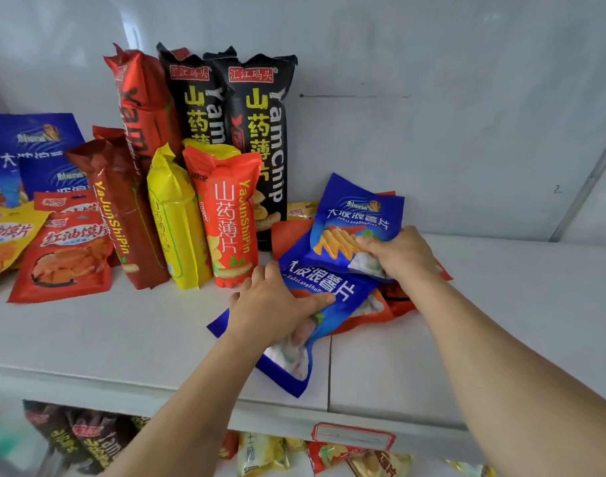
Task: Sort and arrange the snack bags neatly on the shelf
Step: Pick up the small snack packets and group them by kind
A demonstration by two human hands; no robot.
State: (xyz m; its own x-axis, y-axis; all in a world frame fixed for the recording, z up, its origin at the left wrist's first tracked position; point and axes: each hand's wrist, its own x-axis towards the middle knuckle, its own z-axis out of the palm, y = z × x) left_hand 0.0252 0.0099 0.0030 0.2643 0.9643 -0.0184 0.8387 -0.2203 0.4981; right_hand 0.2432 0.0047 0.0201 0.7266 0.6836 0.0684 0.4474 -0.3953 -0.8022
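Observation:
Two blue chip bags lie in a loose pile at the middle of the white shelf point(88, 339). My left hand point(270, 304) grips the nearer blue bag point(329, 287), which lies flat and reaches the shelf's front edge. My right hand point(401, 253) holds the lower right corner of the farther blue bag point(356, 222), tilted up off the pile. Orange-red bags point(398, 297) and a yellow bag point(301, 210) lie partly hidden beneath them.
Tall black bags point(257, 139), red bags point(122, 215), a yellow bag point(174, 218) and an orange bag point(226, 215) stand upright at the back left. Flat red pouches point(67, 256) and more blue bags point(29, 139) sit far left. A lower shelf holds other snacks point(260, 452).

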